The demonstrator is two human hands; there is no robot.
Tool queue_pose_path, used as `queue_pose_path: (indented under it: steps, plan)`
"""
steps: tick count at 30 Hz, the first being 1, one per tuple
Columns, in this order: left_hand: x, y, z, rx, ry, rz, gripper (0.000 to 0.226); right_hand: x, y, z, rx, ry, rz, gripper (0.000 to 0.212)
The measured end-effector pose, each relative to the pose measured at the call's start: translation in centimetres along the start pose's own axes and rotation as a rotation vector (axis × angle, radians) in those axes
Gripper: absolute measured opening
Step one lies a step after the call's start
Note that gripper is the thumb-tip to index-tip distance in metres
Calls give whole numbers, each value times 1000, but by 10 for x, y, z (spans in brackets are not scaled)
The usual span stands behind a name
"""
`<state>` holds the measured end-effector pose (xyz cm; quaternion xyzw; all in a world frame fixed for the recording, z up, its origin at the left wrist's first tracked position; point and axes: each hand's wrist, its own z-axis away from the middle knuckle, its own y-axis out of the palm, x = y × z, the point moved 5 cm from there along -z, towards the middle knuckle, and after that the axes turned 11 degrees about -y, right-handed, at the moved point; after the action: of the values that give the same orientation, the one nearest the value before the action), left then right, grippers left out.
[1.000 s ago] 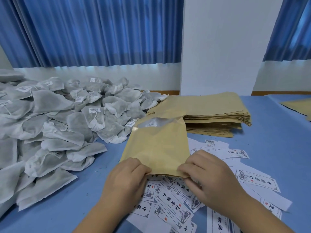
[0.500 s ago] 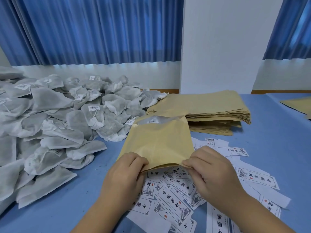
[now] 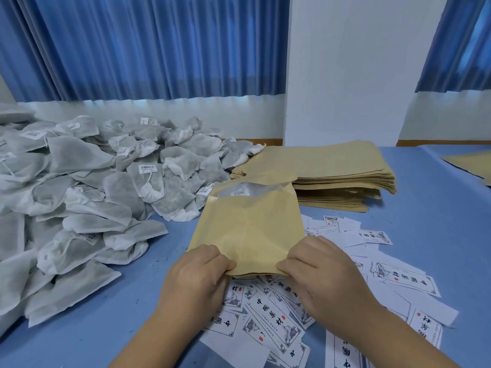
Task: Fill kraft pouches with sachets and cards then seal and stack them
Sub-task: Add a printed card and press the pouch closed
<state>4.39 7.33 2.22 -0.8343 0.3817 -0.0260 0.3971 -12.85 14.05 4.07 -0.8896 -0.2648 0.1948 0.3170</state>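
Both hands pinch the near edge of a kraft pouch: the left hand grips its left corner, the right hand its right, fingers pressed together on the paper. The pouch's far mouth gapes, showing a sachet inside. Loose cards cover the bench beneath, some hidden by the wrists. Sachets crowd the left edge, running out of view. Stacked pouches lie behind; bare bench opens rightward.

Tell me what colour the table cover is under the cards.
Plain light blue table cover, seen clearly in the head view around the cards.
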Motion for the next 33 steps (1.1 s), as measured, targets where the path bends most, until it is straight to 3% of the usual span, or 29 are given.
queue_pose_path:
  steps: [5,13,19,25,33]
  plan:
    - [-8,1,0,18,7,23,21,-1,-2,0,-29,29,-13,13]
    - [-12,2,0,-12,82,17,23,7,4,-3,66,-8,35,9]
    - [-17,7,1,53,108,4,14,11,8,-6,11,8,74,22]
    - [-28,9,1,-3,164,29,20,14,14,-6,59,29,82,18]
    - [-24,14,2,123,171,17,19,16,14,-6,81,8,73,15]
